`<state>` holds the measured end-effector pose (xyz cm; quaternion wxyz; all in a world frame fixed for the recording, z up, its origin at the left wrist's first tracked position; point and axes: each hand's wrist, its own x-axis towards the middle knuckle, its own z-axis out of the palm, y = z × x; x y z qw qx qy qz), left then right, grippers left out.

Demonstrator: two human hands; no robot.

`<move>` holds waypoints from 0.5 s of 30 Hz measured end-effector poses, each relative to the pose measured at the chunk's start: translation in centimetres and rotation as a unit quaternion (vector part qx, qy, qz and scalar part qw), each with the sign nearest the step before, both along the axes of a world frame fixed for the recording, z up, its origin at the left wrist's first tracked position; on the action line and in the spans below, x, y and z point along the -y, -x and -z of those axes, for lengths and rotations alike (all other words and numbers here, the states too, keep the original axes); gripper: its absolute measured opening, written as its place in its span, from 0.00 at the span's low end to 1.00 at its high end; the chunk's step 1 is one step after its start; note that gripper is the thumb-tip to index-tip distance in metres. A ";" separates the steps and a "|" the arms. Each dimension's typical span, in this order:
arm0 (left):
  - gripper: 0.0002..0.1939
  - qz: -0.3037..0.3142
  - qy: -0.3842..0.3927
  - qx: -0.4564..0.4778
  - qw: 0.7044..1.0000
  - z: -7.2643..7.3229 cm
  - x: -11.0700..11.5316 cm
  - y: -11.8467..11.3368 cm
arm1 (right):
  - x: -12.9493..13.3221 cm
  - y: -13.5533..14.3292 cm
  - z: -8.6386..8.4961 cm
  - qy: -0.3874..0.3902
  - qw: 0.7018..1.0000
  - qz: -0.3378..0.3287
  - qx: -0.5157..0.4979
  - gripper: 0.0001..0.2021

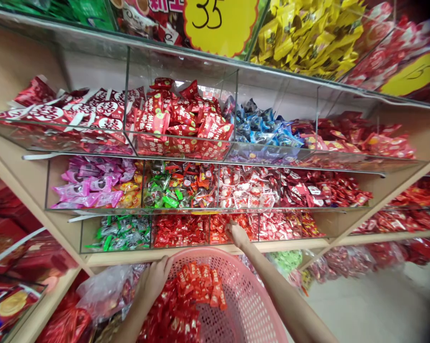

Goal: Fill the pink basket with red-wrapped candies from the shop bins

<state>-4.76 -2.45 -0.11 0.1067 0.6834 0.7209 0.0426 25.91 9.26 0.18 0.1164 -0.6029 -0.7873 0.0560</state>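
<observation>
A pink perforated plastic basket (236,290) holds many small red-wrapped candies (196,286), mostly on its left side. My left hand (157,274) is closed on the basket's upper left rim. Over the bottom shelf row, my right hand (237,234) reaches into a compartment of red-wrapped candies (218,226). Its fingers are bent together at the candies; whatever they hold is too small to make out. My right forearm passes over the basket's right side.
Clear-walled shelves hold purple candies (93,186), blue candies (265,126) and yellow candies (307,38) in separate compartments. A yellow price sign (220,24) hangs at the top. Plastic bags (107,290) lie beneath the shelf at left. Pale floor (368,300) shows at lower right.
</observation>
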 end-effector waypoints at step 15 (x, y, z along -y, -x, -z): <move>0.23 0.009 0.006 0.000 1.000 -0.5 0.0 -0.1 | 1.9 -2.4 -1.6 -0.084 0.979 0.019 -0.187 0.09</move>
